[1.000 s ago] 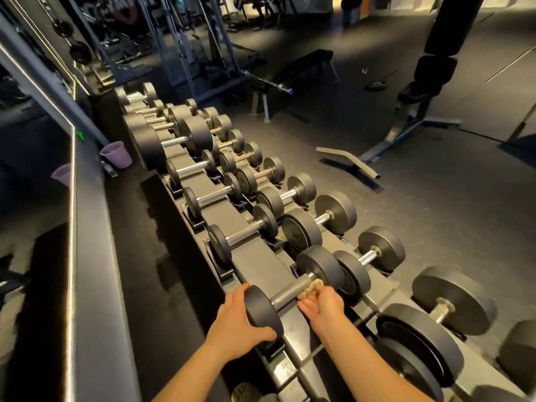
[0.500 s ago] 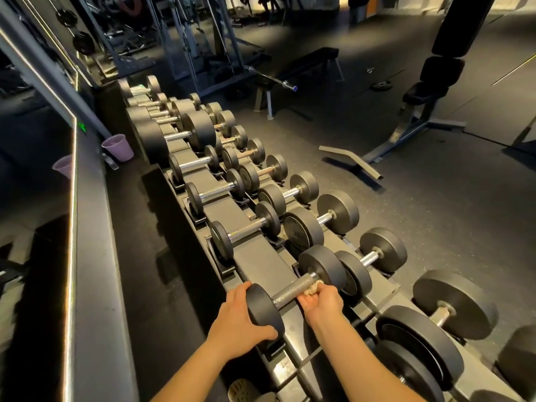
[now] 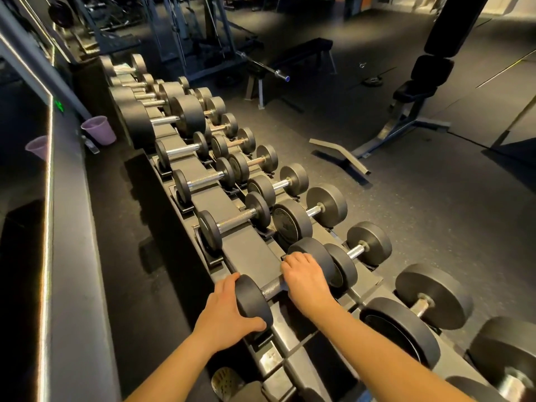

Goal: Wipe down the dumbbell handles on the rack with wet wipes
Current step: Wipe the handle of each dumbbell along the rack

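A small dumbbell point(image 3: 252, 297) lies on the upper row of a long dark rack point(image 3: 246, 250), nearest to me. My left hand point(image 3: 226, 311) grips its near weight head, thumb curled under the front. My right hand point(image 3: 304, 277) is wrapped over the far part of the metal handle point(image 3: 272, 290), next to the other head. The wet wipe is hidden under that hand. Only a short stretch of handle shows between my hands.
Several more dumbbells point(image 3: 232, 221) fill both rows of the rack, growing bigger toward the far end. A purple cup point(image 3: 98, 129) stands on the ledge at left. A weight bench point(image 3: 412, 111) and a barbell end point(image 3: 278, 74) stand on the dark floor to the right.
My right hand has turned over the top of the handle and slid toward the far head, so the wipe no longer shows. My left hand has kept its hold on the near head.
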Available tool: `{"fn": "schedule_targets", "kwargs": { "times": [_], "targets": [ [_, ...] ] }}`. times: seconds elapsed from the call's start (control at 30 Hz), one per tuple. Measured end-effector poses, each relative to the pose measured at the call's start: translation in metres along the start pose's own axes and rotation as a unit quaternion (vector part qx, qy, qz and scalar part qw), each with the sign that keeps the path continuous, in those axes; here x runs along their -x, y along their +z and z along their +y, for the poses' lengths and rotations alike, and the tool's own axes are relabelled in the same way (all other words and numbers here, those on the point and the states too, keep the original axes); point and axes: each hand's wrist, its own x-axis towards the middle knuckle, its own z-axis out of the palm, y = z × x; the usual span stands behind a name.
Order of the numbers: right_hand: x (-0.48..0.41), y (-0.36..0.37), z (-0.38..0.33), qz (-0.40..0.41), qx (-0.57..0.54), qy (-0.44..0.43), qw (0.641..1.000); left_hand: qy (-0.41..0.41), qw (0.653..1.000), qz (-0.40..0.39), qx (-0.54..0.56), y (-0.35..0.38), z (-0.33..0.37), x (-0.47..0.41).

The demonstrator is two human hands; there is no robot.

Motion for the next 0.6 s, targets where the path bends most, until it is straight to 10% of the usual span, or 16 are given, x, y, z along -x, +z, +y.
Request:
{"fn": "schedule_targets", "kwargs": {
  "times": [0.37, 0.6],
  "targets": [
    [0.0, -0.031, 0.018, -0.098, 0.214, -0.102, 0.967, 0.004, 1.0, 0.001, 0.002, -0.001, 0.002, 0.004],
    [0.032, -0.038, -0.004, -0.115, -0.042, 0.101, 0.987, 0.002, 1.0, 0.004, 0.006, -0.001, 0.002, 0.006]
  ]
}}
